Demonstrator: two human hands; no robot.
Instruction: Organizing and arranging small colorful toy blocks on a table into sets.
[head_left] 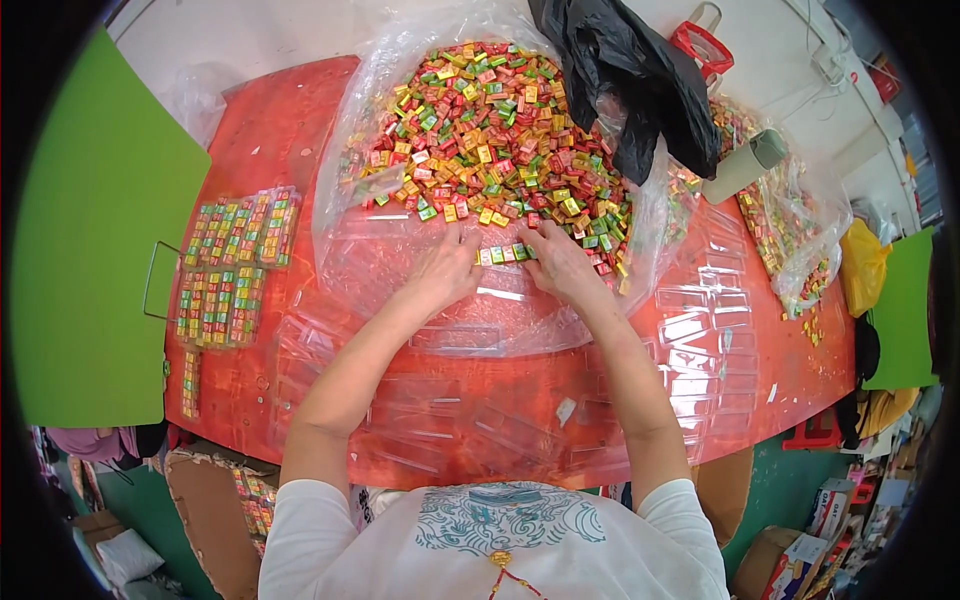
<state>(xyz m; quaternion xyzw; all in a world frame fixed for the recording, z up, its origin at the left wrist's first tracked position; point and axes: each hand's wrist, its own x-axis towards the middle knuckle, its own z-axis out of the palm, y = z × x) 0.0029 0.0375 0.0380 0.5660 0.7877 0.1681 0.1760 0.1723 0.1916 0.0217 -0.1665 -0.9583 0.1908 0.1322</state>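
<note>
Red tabletop (pixel 270 130) under clear plastic sheeting; green panels at both sides, cardboard boxes on the floor. 1 heap of small wrapped candies (pixel 490 130), too many to count, in an open clear bag. 2 hands: left hand (pixel 447 268) and right hand (pixel 560 262) lie palm-down, fingers apparently pinching a short row of candies (pixel 503 254) between them. Filled trays (pixel 232 265) sit left.

We see our left hand (pixel 447 268) and right hand (pixel 560 265) pinching a short row of candies (pixel 503 254) just below the candy heap (pixel 495 130) on its clear bag (pixel 360 250).
</note>
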